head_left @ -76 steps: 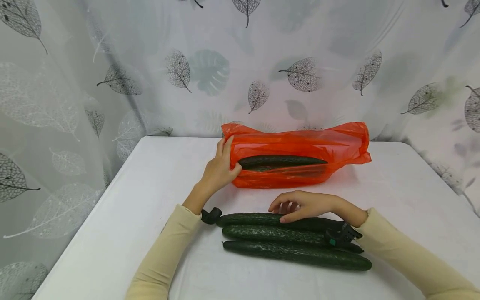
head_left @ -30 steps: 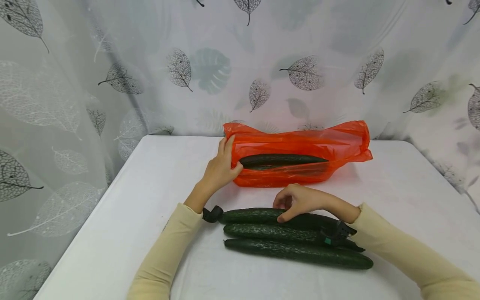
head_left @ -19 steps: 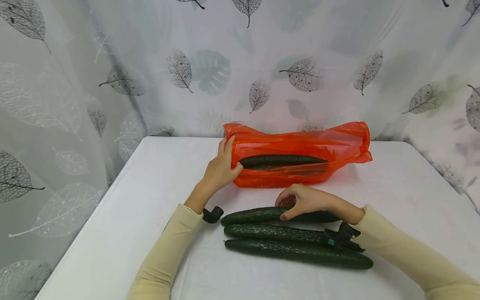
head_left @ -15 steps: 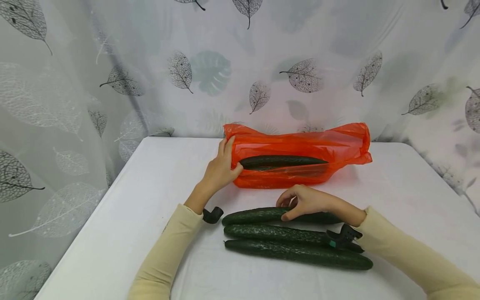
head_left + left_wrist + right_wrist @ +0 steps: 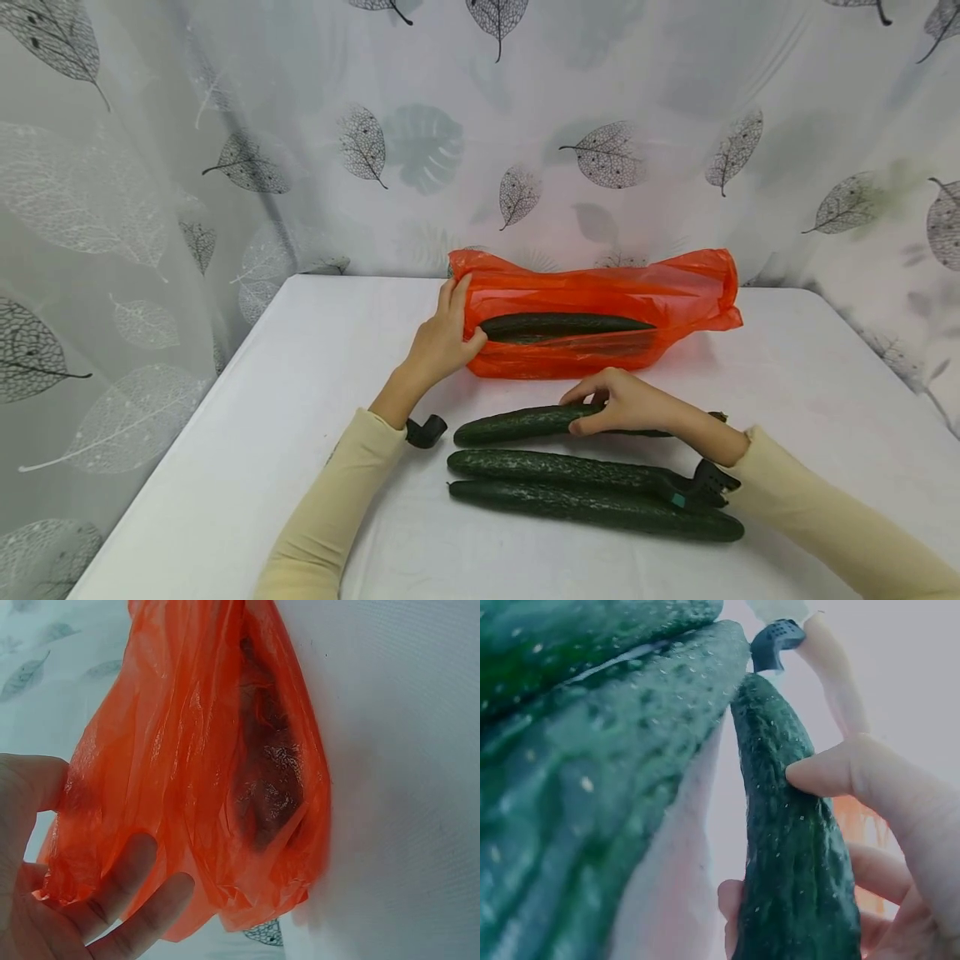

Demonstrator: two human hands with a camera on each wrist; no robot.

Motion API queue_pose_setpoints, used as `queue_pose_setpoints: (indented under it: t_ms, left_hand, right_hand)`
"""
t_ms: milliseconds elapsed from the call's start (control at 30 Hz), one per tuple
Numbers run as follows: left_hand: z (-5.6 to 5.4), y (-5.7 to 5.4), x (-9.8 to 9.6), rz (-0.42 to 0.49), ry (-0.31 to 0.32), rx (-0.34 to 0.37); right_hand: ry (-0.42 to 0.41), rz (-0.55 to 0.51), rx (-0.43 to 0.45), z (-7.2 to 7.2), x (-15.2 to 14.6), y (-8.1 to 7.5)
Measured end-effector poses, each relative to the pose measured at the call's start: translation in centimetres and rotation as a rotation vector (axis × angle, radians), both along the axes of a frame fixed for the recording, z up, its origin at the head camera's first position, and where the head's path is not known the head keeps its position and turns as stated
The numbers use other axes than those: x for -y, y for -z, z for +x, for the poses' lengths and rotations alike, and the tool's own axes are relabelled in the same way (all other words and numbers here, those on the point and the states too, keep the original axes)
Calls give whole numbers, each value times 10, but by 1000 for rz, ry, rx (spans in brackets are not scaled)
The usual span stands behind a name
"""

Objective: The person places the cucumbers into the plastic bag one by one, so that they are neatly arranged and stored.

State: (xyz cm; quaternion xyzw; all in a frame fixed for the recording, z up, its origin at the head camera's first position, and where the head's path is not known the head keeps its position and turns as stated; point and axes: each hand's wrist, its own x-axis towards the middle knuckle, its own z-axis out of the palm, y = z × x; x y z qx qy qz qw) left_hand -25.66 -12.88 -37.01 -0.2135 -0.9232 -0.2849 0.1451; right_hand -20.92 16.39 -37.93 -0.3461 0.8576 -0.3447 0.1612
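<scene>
The nearest cucumber (image 5: pixel 596 511) lies lengthwise across the white table (image 5: pixel 322 367); the middle cucumber (image 5: pixel 547 467) rests just behind it, nearly parallel, and the right ends of both are partly covered, in the head view, by a black wrist device (image 5: pixel 707 485) with a small green patch; beyond these two the held cucumber (image 5: pixel 517 423) sits a little apart, its right end showing past the wrist and set slightly farther back than its left end; the right hand (image 5: pixel 626 404) pinches it around its middle, thumb on the near side and curled fingers on the far side, as the right wrist view also shows; whether it is clear of the table I cannot tell.

Farther back, the left hand (image 5: pixel 442 342) is at the left end of the red-orange plastic bag (image 5: pixel 555 287); its thumb stands well apart from the spread fingers, and all touch the thin film; whether they pinch it I cannot tell; the bag lies along the far part of the table, its right end crumpled; inside it a dark green bagged cucumber (image 5: pixel 566 323) shows lengthwise; behind the table hangs a pale curtain (image 5: pixel 450 217) printed with grey and white leaves.
</scene>
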Motion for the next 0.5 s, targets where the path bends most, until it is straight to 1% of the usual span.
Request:
queue_pose_setpoints:
  t_ms: [133,233,367,500]
  left_hand:
    - [1,0,0,-4,-4,8]
    - [1,-1,0,-5,-9,13]
    - [1,-2,0,-6,-14,20]
    - [0,0,-1,-5,-7,26]
  right_hand:
    - [-2,-37,-61,-1,-1,-3]
    - [2,-60,-63,-2,-2,-8]
    - [24,-65,-73,-2,-5,-15]
    - [55,-59,-107,-1,-11,-22]
